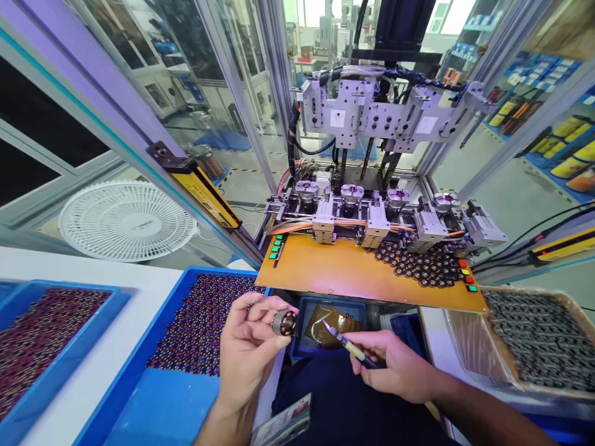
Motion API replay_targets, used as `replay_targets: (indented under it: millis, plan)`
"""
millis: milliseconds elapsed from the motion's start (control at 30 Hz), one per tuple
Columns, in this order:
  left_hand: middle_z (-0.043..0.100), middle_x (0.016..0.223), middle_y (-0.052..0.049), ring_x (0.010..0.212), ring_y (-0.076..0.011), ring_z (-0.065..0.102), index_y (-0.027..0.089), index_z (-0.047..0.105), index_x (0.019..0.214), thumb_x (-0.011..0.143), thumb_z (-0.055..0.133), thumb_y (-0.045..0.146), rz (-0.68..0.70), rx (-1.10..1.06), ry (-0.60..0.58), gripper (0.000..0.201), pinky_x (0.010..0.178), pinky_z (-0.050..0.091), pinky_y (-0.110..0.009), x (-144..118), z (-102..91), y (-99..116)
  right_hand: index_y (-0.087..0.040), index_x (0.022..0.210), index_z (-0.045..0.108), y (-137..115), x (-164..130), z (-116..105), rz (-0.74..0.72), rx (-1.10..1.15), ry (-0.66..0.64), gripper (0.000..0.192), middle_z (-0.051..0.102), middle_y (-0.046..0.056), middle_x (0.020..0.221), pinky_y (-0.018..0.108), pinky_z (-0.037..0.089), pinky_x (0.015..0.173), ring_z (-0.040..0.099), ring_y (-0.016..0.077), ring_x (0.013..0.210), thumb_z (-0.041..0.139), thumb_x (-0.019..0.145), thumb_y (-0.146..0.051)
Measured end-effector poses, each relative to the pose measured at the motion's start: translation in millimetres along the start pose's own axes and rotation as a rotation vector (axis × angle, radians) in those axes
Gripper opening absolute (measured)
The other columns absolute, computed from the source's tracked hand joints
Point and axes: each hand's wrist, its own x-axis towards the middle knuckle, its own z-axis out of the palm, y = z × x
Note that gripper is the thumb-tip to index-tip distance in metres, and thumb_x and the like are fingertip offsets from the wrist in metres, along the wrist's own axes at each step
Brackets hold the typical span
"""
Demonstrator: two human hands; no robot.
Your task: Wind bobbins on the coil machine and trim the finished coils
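My left hand [253, 347] is closed around a small round motor part [282, 323], a dark metal ring with copper windings showing at its end. The fingers and thumb grip it by the side, and its wound face points to the right. In my right hand [390, 365] is a slim pen-like tool [351, 348] with a yellow section and a narrow pointed tip. That tip points up and left toward the motor part, with a gap between them. Below both hands is a blue tray [365, 310] with a brown plastic bag [325, 323] in it.
An orange work plate [316, 266] with several dark rings [418, 263] and coloured buttons lies ahead. Behind it stands a fixture machine [372, 214]. Blue bins [153, 402] of wound parts stand left; a lined box [474, 347] of grey parts stands right. A fan [127, 220] is far left.
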Motion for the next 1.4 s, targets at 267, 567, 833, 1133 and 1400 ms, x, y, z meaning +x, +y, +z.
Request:
replay_targets:
  millis: [267,567,833,1133,1400]
  plan:
    - [0.08,0.09,0.002,0.075,-0.0117,0.076,0.031,0.069,0.1,0.061,0.092,0.029,-0.152,-0.12,-0.008,0.045,0.072,0.061,-0.017,-4,0.6,-3,-0.014,0.101,0.069,6,1,0,0.031,0.05,0.037,0.032,0.058,-0.001,0.079,0.022,0.04,0.061,0.047,0.0075,0.064,0.063,0.07,-0.017]
    - [0.081,0.093,0.0,0.075,-0.0122,0.077,0.031,0.071,0.097,0.064,0.09,0.027,-0.226,-0.182,-0.003,0.038,0.067,0.06,-0.014,-7,-0.1,-3,-0.013,0.121,0.065,10,2,2,0.088,0.206,0.072,0.055,0.06,-0.001,0.08,0.023,0.044,0.06,0.054,0.0085,0.065,0.062,0.066,-0.015]
    - [0.081,0.098,-0.003,0.079,-0.0151,0.077,0.031,0.074,0.096,0.069,0.087,0.026,-0.219,-0.198,-0.044,0.031,0.07,0.062,-0.017,-8,0.0,-5,-0.013,0.108,0.068,9,0,4,0.08,0.192,0.088,0.044,0.061,-0.001,0.079,0.021,0.044,0.058,0.054,0.008,0.062,0.063,0.065,-0.015]
    - [0.078,0.107,-0.015,0.082,-0.0225,0.076,0.018,0.075,0.095,0.06,0.091,0.034,-0.308,-0.137,0.219,0.042,0.076,0.063,-0.033,-27,-34.7,-22,-0.014,0.093,0.064,15,19,3,0.136,0.199,0.082,0.029,0.059,0.002,0.08,0.026,0.046,0.056,0.056,0.0125,0.062,0.064,0.068,-0.029]
    - [0.074,0.102,-0.006,0.08,-0.0151,0.069,0.016,0.068,0.101,0.065,0.086,0.033,-0.374,0.234,0.813,0.044,0.082,0.058,-0.033,-98,-158.1,-64,-0.015,0.089,0.066,8,48,13,0.326,0.138,0.056,0.028,0.061,0.003,0.083,0.026,0.045,0.058,0.057,0.0138,0.066,0.072,0.073,-0.038]
